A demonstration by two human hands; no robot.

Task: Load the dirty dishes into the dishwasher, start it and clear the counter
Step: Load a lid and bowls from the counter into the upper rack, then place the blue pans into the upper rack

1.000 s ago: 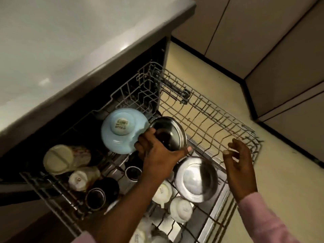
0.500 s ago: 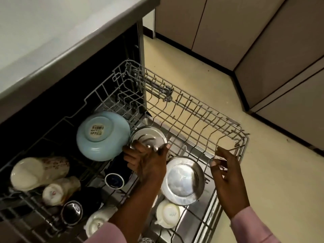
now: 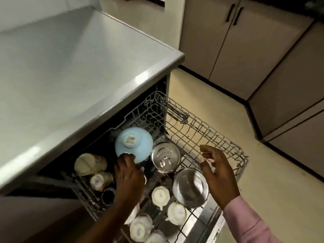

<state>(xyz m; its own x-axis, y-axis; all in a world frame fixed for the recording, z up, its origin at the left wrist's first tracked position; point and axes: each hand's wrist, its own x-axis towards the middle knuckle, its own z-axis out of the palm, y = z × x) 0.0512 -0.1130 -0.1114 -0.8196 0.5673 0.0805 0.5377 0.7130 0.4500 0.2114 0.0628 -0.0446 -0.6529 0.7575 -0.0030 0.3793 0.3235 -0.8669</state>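
Note:
The dishwasher's wire rack (image 3: 210, 130) is pulled out below the counter. An upturned light blue bowl (image 3: 134, 144) sits at its back, with a small steel bowl (image 3: 165, 157) face down beside it and a larger steel bowl (image 3: 191, 187) in front. White cups (image 3: 160, 194) lie upside down near the front. My left hand (image 3: 129, 174) hovers over the rack, fingertips touching the blue bowl's lower edge, holding nothing. My right hand (image 3: 219, 171) floats above the rack's right side with relaxed fingers, also holding nothing.
A grey counter (image 3: 70, 71) overhangs the dishwasher on the left. Cream mugs (image 3: 90, 163) and a dark cup (image 3: 107, 196) fill the rack's left side. Beige cabinets (image 3: 236, 41) line the far wall and right side, with open floor (image 3: 263, 181) between.
My left hand let go of the small steel bowl, which now sits face down in the rack, and shifted left to the blue bowl. The view tilted up, showing more counter.

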